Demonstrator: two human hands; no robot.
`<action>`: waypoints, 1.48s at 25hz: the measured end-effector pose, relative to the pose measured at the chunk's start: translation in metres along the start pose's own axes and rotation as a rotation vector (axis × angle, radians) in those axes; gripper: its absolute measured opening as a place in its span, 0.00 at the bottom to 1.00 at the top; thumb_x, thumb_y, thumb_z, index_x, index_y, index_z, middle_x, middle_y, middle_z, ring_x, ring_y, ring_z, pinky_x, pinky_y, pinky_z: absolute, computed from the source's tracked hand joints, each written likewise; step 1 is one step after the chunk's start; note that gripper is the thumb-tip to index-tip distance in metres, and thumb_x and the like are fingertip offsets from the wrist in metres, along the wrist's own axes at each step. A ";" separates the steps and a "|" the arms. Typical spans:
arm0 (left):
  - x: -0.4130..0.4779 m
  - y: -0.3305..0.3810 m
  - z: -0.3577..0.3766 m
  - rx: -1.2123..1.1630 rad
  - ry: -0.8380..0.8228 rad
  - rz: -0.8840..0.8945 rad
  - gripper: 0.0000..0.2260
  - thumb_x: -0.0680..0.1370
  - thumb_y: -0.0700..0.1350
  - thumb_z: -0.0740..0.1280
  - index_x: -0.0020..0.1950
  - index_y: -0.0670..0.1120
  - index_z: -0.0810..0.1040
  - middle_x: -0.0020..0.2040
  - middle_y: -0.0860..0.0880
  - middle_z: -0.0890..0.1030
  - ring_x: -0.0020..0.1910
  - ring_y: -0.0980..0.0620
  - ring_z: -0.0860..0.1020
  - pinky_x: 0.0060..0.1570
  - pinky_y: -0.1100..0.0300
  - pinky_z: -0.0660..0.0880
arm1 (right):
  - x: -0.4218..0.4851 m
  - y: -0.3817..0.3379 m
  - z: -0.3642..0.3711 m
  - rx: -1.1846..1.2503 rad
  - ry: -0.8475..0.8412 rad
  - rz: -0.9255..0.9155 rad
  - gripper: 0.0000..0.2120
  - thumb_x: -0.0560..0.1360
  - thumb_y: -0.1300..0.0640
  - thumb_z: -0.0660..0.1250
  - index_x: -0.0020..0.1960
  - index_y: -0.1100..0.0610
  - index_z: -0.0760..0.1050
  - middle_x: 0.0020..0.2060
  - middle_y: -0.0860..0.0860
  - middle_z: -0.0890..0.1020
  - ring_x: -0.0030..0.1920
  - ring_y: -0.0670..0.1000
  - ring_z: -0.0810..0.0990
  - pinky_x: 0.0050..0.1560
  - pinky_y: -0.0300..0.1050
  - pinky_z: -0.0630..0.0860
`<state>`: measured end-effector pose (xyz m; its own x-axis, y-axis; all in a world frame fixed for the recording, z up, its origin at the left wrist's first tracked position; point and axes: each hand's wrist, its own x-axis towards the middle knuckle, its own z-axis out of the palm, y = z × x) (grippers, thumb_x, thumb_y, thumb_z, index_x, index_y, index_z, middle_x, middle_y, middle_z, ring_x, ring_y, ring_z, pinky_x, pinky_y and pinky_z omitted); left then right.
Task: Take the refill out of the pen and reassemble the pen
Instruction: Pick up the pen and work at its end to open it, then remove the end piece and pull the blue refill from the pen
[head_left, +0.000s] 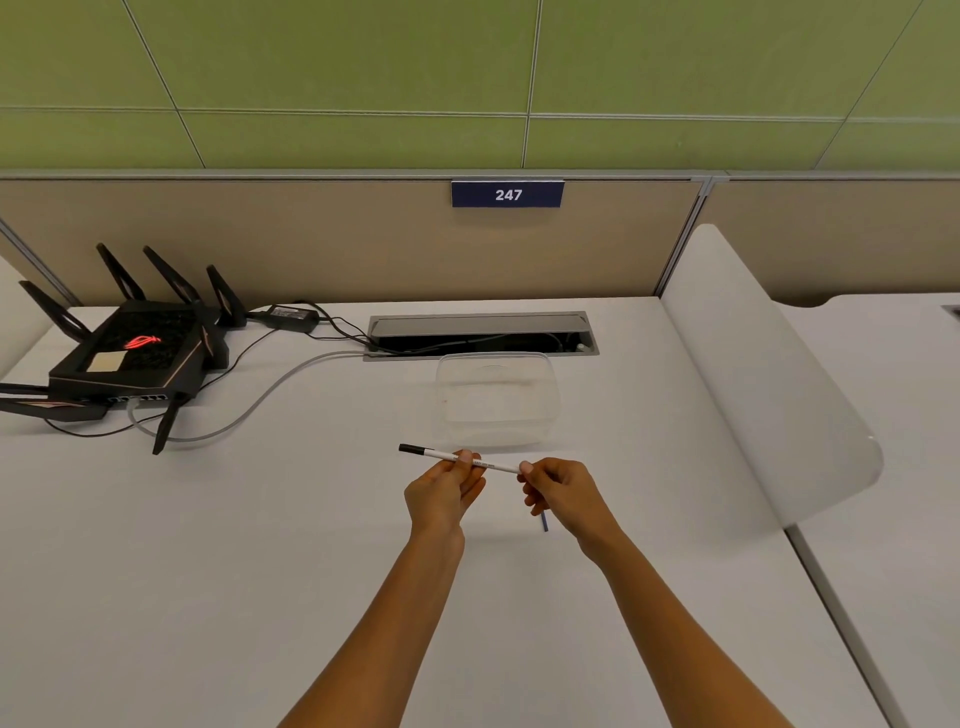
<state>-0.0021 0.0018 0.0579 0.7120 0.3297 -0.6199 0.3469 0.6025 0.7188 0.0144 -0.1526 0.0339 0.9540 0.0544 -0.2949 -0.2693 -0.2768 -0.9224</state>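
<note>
Both my forearms reach forward over the white desk (208, 571), my left hand (441, 493) pinching the middle of the white pen (441, 455) and my right hand (561, 493) pinching its near end. A thin blue refill (545, 521) pokes out below my curled right fingers. Just beyond my fingertips sits a clear container (496, 400).

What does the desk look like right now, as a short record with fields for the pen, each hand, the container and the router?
pen: white barrel, black cap end pointing left, held above the desk
left hand: pinching the barrel's middle
right hand: at the barrel's right end; a thin blue piece shows below it
container: clear, behind the hands
router: black, far left
</note>
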 end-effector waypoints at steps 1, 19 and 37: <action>0.000 0.001 0.001 -0.002 0.002 -0.002 0.07 0.74 0.38 0.71 0.50 0.35 0.81 0.45 0.41 0.84 0.45 0.46 0.84 0.46 0.56 0.80 | 0.000 0.000 -0.001 -0.007 0.007 -0.017 0.13 0.77 0.51 0.66 0.43 0.59 0.81 0.33 0.53 0.82 0.33 0.49 0.81 0.42 0.46 0.81; 0.034 0.034 -0.023 -0.033 0.096 -0.020 0.10 0.75 0.37 0.70 0.53 0.34 0.80 0.46 0.41 0.83 0.43 0.49 0.82 0.48 0.55 0.79 | 0.021 0.065 -0.068 -0.201 0.427 -0.078 0.04 0.73 0.60 0.71 0.47 0.55 0.82 0.42 0.52 0.82 0.41 0.46 0.80 0.42 0.33 0.72; 0.059 0.005 -0.008 0.069 0.125 -0.050 0.08 0.74 0.38 0.71 0.50 0.35 0.80 0.45 0.40 0.83 0.41 0.48 0.82 0.47 0.55 0.80 | 0.047 0.130 -0.069 -0.560 0.317 0.080 0.06 0.74 0.63 0.68 0.50 0.60 0.82 0.42 0.52 0.77 0.44 0.53 0.76 0.45 0.43 0.72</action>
<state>0.0366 0.0303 0.0217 0.6123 0.3913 -0.6870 0.4246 0.5702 0.7032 0.0331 -0.2522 -0.0831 0.9495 -0.2491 -0.1908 -0.3136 -0.7312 -0.6058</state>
